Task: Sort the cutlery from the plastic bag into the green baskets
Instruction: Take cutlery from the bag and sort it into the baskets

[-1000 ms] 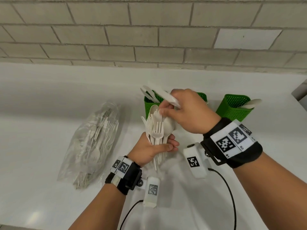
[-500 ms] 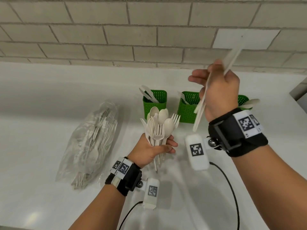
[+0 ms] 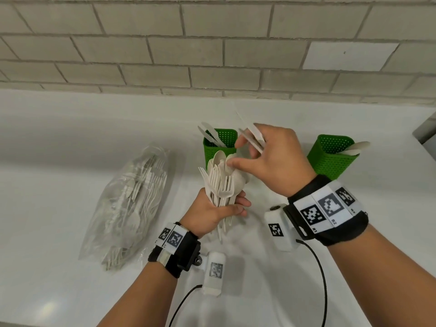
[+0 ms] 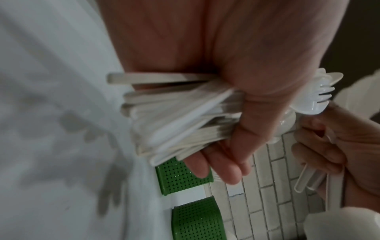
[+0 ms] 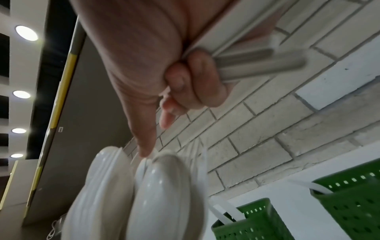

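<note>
Half a second ago the right hand (image 3: pixel 278 161) was raised up by the brick wall with a couple of pale pieces; now it is back down over the bunch, thumb and forefinger reaching onto a spoon bowl. Its lower fingers are curled on two or three flat white plastic pieces (image 3: pixel 253 138) tucked against the palm, seemingly knives, though motion blur in the right wrist view leaves that unsure.

The left hand (image 3: pixel 212 211) is clamped round the handles of a mixed bunch of white plastic forks and spoons (image 3: pixel 220 180), heads up, just in front of the left green perforated basket (image 3: pixel 221 143). That basket holds a few knives. The right green perforated basket (image 3: pixel 330 159) holds spoons. A third basket shows in both wrist views but is hidden behind the right hand in the head view.

Handling, as a judgement: the pieces look very light, thin, stiff but springy, smooth and slippery against each other. Tines likely snag on neighbours. Best taken by pinching one head and drawing it straight up out of the fist, with the left hand easing only slightly so the rest don't slide.

The clear plastic bag (image 3: pixel 132 204) lies on the white worktop (image 3: pixel 47 161) well left of the hands, still full of cutlery. The count and types inside are hard to make out through the creased film. The lower handle ends of the bunch are partly hidden by the left fingers.
</note>
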